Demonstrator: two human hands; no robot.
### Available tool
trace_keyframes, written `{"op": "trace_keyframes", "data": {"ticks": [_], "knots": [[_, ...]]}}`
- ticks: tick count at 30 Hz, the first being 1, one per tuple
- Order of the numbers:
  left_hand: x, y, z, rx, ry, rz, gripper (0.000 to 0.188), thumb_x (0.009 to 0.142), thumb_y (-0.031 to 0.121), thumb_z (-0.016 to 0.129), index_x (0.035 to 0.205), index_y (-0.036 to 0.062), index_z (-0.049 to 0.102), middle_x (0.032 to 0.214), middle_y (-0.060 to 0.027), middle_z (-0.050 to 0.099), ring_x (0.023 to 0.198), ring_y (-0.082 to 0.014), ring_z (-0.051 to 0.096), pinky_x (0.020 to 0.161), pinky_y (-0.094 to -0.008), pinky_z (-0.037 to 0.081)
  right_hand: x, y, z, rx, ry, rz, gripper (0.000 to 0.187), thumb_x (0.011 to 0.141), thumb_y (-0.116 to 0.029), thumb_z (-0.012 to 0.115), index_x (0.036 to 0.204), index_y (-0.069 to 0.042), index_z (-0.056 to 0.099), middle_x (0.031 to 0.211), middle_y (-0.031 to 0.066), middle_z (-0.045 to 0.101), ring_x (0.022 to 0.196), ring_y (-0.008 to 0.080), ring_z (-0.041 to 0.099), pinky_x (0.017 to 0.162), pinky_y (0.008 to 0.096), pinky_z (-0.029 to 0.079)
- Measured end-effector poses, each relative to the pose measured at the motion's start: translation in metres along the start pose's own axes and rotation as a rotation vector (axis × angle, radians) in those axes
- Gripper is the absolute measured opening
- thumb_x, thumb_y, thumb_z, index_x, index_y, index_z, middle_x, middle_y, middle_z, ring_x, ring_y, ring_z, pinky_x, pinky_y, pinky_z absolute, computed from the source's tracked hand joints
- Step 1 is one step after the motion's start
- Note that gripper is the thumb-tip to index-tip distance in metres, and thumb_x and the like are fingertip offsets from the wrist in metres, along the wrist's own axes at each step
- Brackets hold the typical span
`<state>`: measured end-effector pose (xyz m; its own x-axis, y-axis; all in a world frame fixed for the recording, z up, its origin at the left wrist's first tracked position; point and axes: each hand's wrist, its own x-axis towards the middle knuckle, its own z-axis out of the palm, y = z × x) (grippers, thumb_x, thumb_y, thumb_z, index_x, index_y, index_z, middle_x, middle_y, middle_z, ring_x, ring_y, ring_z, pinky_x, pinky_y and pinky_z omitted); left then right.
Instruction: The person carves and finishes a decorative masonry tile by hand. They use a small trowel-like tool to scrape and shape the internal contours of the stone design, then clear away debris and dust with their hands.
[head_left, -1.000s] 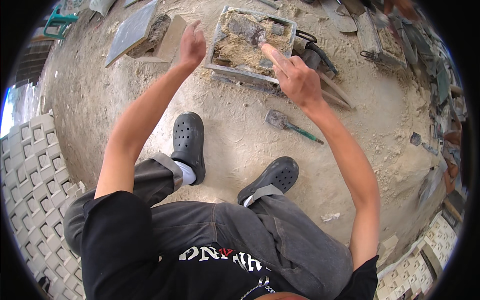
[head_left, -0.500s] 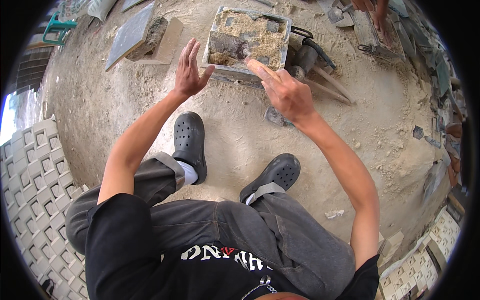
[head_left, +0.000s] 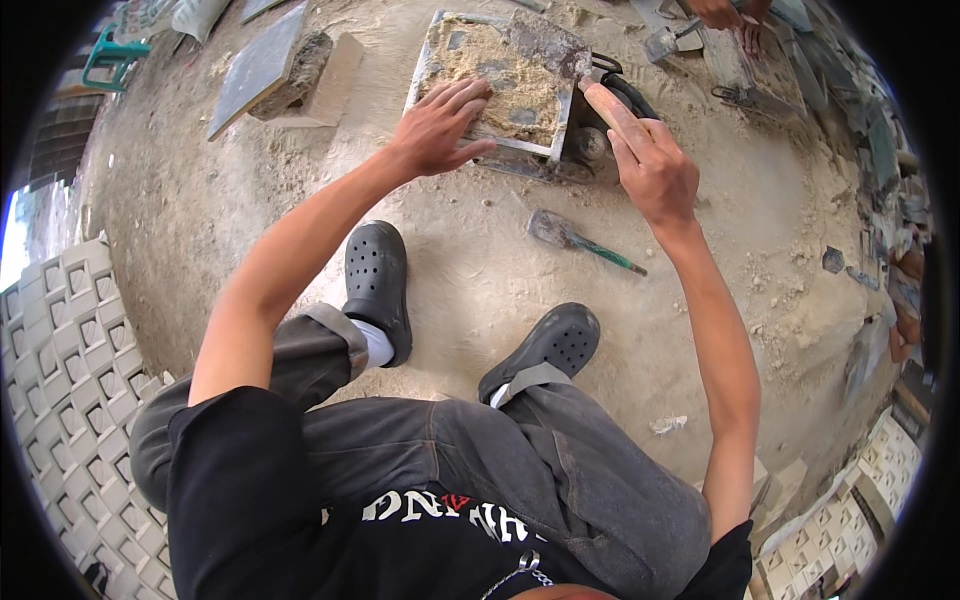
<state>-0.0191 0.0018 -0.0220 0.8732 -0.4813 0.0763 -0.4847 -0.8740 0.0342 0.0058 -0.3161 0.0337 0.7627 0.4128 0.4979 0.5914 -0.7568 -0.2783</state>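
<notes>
My right hand (head_left: 657, 172) is wrapped round the wooden handle of a trowel (head_left: 612, 110). The trowel's flat, crusted metal blade lies over the right far part of a rectangular metal mould (head_left: 556, 148). Damp sandy mix (head_left: 515, 90) fills that mould up to about its rim, with grey patches showing in it. My left hand (head_left: 437, 130) rests with its fingers stretched out on the left near part of the mix. A small scraper (head_left: 590, 242) with a green handle lies on the ground nearer to me.
Right of the mould, a mallet (head_left: 588, 145) is partly hidden behind my right hand. A board on blocks (head_left: 262, 68) stands at the far left. At the far right another person's hands (head_left: 735, 18) work over a similar mould (head_left: 755, 75). Patterned blocks (head_left: 75, 370) are stacked at left.
My right hand has swung the trowel right and away, from inside the mould to its far right part. My left hand has moved right, onto the mix. The scraper's green handle is now uncovered.
</notes>
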Motion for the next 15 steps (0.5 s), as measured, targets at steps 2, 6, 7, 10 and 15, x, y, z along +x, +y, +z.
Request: {"op": "trace_keyframes", "data": {"ticks": [2, 6, 7, 10, 15], "knots": [[-0.018, -0.008, -0.004, 0.028, -0.008, 0.055, 0.069, 0.096, 0.057, 0.047, 0.138, 0.0030, 0.045, 0.154, -0.0131, 0.034, 0.144, -0.0288, 0.028, 0.119, -0.0422, 0.024, -0.004, 0.005, -0.002, 0.001, -0.005, 0.029, 0.041, 0.085, -0.022, 0.071, 0.124, -0.029, 0.066, 0.083, 0.0023, 0.065, 0.067, 0.0238, 0.066, 0.057, 0.0372, 0.055], [-0.057, -0.027, -0.010, -0.024, -0.011, 0.061, 0.066, 0.093, 0.049, 0.057, 0.137, 0.0034, 0.041, 0.153, -0.0137, 0.034, 0.144, -0.0294, 0.028, 0.119, -0.0425, 0.024, -0.007, 0.003, -0.011, 0.003, -0.053, 0.152, 0.039, 0.086, -0.022, 0.070, 0.125, -0.027, 0.066, 0.081, 0.0057, 0.065, 0.068, 0.0271, 0.066, 0.059, 0.0399, 0.053], [-0.060, -0.028, -0.014, -0.004, -0.017, 0.051, 0.065, 0.093, 0.049, 0.057, 0.137, 0.0036, 0.041, 0.153, -0.0138, 0.034, 0.144, -0.0296, 0.028, 0.119, -0.0428, 0.024, -0.007, 0.001, -0.016, -0.002, -0.069, 0.191, 0.039, 0.086, -0.021, 0.070, 0.125, -0.026, 0.066, 0.081, 0.0070, 0.065, 0.068, 0.0285, 0.066, 0.061, 0.0410, 0.053], [-0.066, -0.035, -0.020, 0.041, -0.037, 0.016, 0.063, 0.094, 0.047, 0.056, 0.139, 0.0046, 0.041, 0.153, -0.0144, 0.034, 0.144, -0.0301, 0.029, 0.119, -0.0440, 0.023, -0.004, -0.003, -0.027, 0.000, -0.111, 0.267, 0.038, 0.087, -0.022, 0.069, 0.125, -0.023, 0.067, 0.085, 0.0108, 0.068, 0.071, 0.0279, 0.067, 0.064, 0.0381, 0.053], [-0.054, -0.025, -0.006, -0.009, 0.041, -0.100, 0.078, 0.095, 0.056, 0.049, 0.148, 0.0021, 0.030, 0.156, -0.0183, 0.026, 0.147, -0.0315, 0.021, 0.121, -0.0426, 0.017, 0.004, -0.040, -0.056, 0.439, -0.288, 0.616, 0.038, 0.086, -0.028, 0.069, 0.120, -0.010, 0.069, 0.103, 0.0158, 0.071, 0.089, 0.0293, 0.070, 0.078, 0.0341, 0.054]]}}
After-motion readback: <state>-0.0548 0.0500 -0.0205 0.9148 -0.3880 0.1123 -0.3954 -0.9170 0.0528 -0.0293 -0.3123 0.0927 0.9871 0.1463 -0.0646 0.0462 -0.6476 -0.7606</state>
